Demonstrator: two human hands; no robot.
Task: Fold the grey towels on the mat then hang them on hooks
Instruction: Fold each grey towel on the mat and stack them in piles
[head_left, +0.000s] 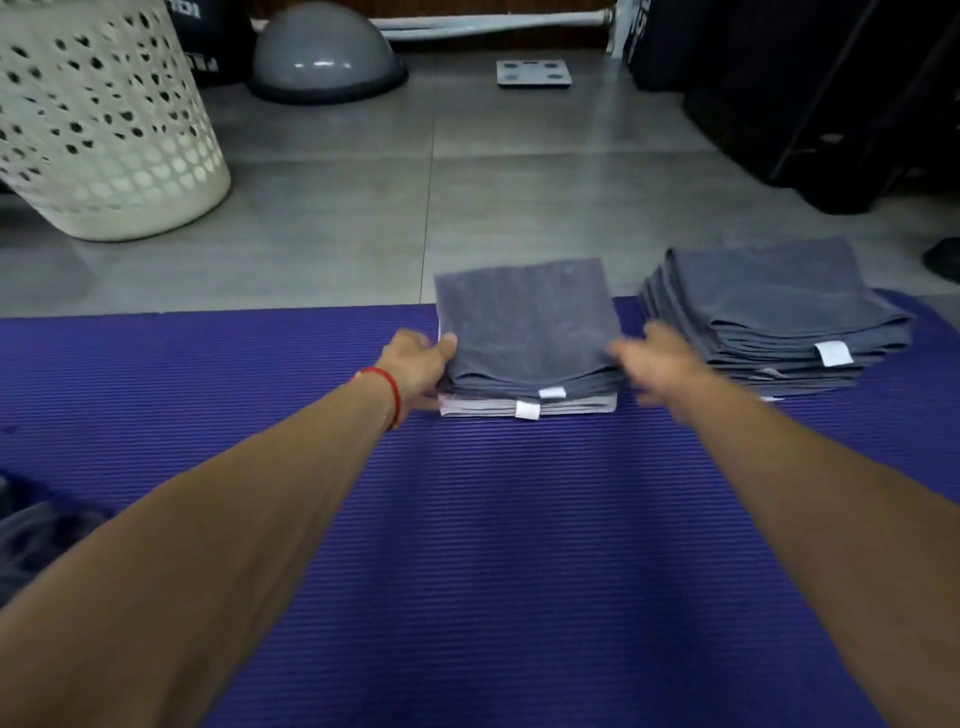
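Note:
A small stack of folded grey towels (527, 322) lies at the far edge of the purple mat (467, 545), white tags showing at its front. My left hand (421, 366) grips the stack's left side, thumb on top and fingers underneath. My right hand (657, 356) is at the stack's right side; it is motion-blurred, so its hold is unclear. A taller pile of folded grey towels (774, 306) sits to the right on the mat's far edge.
A white perforated laundry basket (98, 119) stands on the tiled floor at the far left. A grey half-dome balance trainer (324, 52) and a bathroom scale (533, 71) lie farther back. Dark bags (831, 104) fill the right. Dark cloth (31, 540) lies at the left edge.

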